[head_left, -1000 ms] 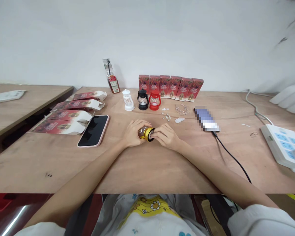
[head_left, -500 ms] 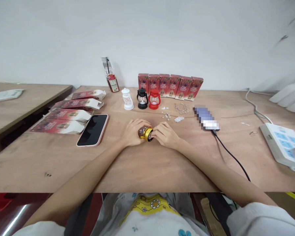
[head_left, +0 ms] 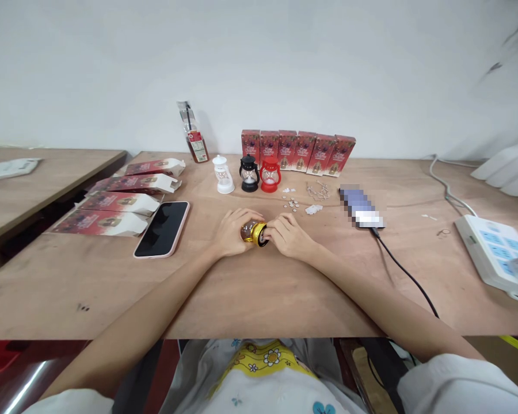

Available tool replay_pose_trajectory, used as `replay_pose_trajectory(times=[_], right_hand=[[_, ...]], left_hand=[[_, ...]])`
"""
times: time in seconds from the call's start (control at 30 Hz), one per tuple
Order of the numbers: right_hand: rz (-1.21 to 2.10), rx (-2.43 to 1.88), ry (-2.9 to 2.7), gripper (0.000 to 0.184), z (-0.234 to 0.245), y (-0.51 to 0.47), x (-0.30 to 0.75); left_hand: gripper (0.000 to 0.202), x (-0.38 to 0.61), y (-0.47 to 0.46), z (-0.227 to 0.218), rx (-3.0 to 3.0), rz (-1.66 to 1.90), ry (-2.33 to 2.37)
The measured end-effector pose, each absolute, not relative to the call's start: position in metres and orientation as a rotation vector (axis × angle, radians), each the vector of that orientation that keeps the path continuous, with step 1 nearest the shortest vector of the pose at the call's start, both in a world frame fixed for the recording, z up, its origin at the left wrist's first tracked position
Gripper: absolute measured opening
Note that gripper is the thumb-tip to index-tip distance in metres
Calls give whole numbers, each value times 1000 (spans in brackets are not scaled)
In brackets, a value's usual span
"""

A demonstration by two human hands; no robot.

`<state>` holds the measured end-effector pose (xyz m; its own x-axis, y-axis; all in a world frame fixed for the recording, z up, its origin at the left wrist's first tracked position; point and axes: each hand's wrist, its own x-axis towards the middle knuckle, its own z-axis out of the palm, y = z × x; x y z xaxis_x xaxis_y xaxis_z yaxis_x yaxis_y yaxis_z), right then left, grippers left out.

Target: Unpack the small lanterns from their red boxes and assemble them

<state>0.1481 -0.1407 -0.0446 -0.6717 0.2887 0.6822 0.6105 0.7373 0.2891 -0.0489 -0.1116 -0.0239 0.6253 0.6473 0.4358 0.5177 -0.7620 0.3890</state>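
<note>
A small gold lantern [head_left: 258,234] lies on its side, its dark underside turned toward the right. My left hand [head_left: 236,231] is wrapped around its clear globe end. At the underside, the fingers of my right hand [head_left: 287,234] are pinched together and touch the base; whatever small part they may hold is hidden. Behind my hands stand three upright mini lanterns: a white one [head_left: 223,175], a black one [head_left: 249,174] and a red one [head_left: 270,175]. Small round button cells [head_left: 292,203], white plastic pieces [head_left: 313,209] and a heap of thin wire pieces [head_left: 318,190] lie beyond my right hand.
Several red boxes [head_left: 288,150] stand along the wall, and opened ones [head_left: 107,222] lie at the left beside a phone [head_left: 162,229]. A bottle [head_left: 195,141] stands behind. To the right are a blurred-out phone [head_left: 361,207] with a black cable [head_left: 404,270] and a white power strip [head_left: 496,253].
The gold lantern has turned very slightly between my hands, and the right fingertips have shifted a little at its underside. Otherwise the view has only moved slightly.
</note>
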Motion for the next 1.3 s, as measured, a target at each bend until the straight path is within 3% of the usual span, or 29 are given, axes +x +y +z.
replay_pose_trajectory(times=[0.53,0.77,1.3], right_hand=[[-708,-624,-2288,21,-44,-139,148],[-533,-596,-2233,12,-42,-140,151],[-507,-592,-2255,16,-43,-142,149]], left_hand=[[38,-50,-110,-25,2613,863,932],[38,-51,-109,-25,2578,892,910],[39,-51,-110,-25,2560,901,884]])
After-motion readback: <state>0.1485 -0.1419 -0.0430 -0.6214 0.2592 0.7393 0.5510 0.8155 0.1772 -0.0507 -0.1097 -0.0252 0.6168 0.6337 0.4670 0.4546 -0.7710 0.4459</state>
